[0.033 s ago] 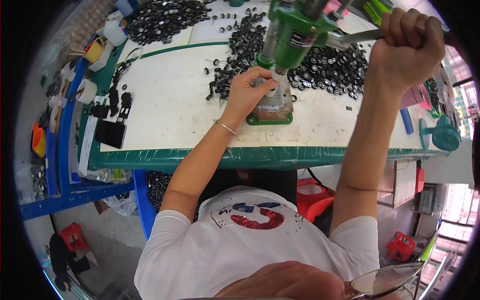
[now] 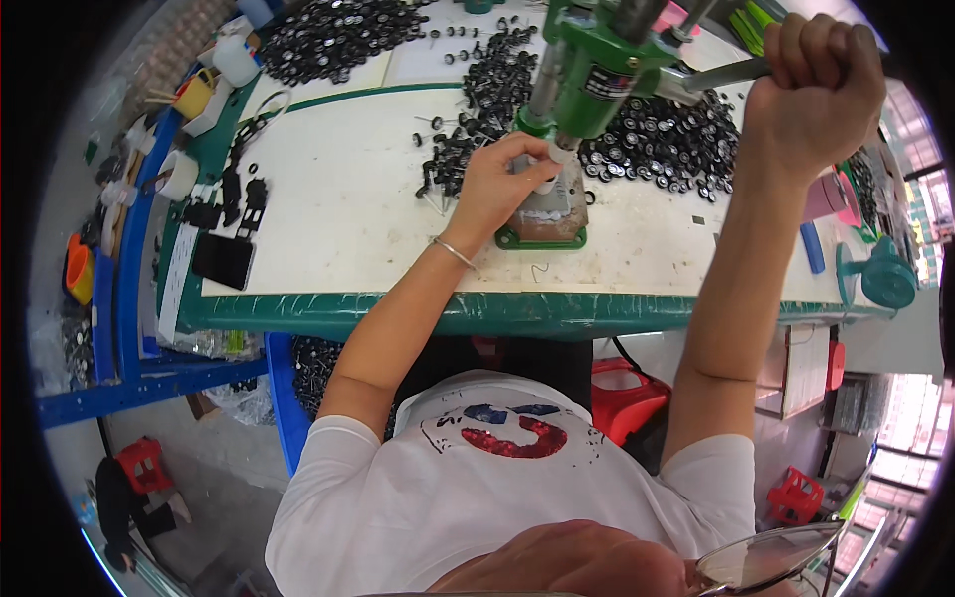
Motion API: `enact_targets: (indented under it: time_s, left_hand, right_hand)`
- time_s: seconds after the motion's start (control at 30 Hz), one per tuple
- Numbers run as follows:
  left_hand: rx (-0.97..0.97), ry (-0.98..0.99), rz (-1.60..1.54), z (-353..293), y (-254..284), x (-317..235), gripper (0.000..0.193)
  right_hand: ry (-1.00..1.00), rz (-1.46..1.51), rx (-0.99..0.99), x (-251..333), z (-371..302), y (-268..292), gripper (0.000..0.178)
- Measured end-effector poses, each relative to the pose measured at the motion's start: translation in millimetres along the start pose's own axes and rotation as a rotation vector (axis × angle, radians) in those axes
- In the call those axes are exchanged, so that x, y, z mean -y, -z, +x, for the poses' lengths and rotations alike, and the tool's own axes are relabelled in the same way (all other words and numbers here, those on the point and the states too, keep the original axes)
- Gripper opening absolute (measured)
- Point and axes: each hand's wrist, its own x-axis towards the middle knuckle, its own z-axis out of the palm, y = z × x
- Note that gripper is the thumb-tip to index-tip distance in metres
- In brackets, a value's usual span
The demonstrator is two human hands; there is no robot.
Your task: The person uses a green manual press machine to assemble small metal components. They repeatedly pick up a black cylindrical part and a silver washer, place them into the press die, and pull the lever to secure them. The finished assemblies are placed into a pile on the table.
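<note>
A green hand-lever press (image 2: 595, 85) stands on the white worktop. My right hand (image 2: 816, 99) is raised at the right, its fingers wrapped round the press's grey metal lever (image 2: 731, 74). Directly under the ram, my left hand (image 2: 502, 184) pinches with thumb and index finger above the base plate (image 2: 552, 231). Whatever those fingers hold is mostly hidden by them. Small black wheels (image 2: 657, 144) lie heaped right of the press. Beside my left hand, black wheels on thin metal axles (image 2: 487, 95) form another pile.
A larger heap of black wheels (image 2: 333, 40) lies at the far left. Nearer sit a dark phone (image 2: 224, 261) and black plastic parts (image 2: 249, 209). A small teal fan (image 2: 885, 274) and a blue strip (image 2: 812, 249) are at the right. The green table edge (image 2: 448, 313) runs before me.
</note>
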Motion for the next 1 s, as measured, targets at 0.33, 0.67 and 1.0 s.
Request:
enact_targets:
  time_s: [0.33,0.67,1.0]
  left_hand:
    - [-0.114,0.217,-0.646,0.5,34.6,-15.0,0.015]
    - [-0.207,0.369,0.751,-43.5,114.6,-6.4,0.029]
    - [-0.116,0.314,0.852,-21.7,106.2,12.9,0.02]
  right_hand:
    - [-0.473,0.168,0.114,-116.2,84.7,43.5,0.017]
    - [-0.525,-0.373,-0.109,-104.6,-44.0,100.5,0.029]
    - [-0.527,-1.242,0.645,-112.3,-187.3,110.7,0.018]
